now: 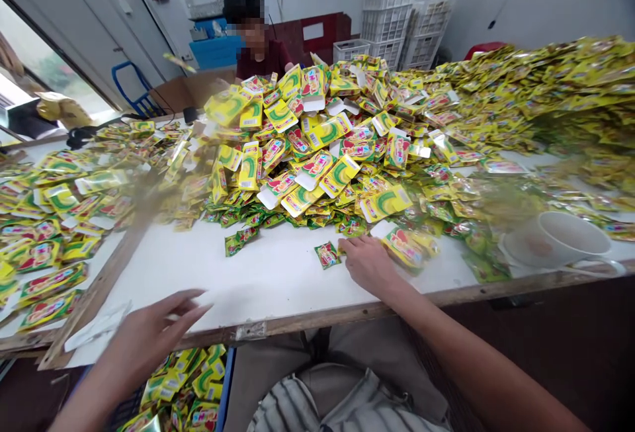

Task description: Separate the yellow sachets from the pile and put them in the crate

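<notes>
My right hand (367,263) is low over the white table, its fingers bent together at the edge of a small green and red sachet (327,255). Beside that hand lies a yellow carton (404,247), partly blurred. My left hand (161,323) hovers over the table's front edge with its fingers stretched out and nothing in them. Ahead of both hands rises a large heap of small yellow cartons (317,164), some with white flaps standing open. More green sachets (241,239) lie along the foot of the heap.
A wooden strip (106,280) separates cartons on the left. A white mug (550,243) lies tipped at right, near a big mound of yellow packets (546,94). Below the edge sits a blue crate (225,386) of cartons. A person (262,51) is behind the heap.
</notes>
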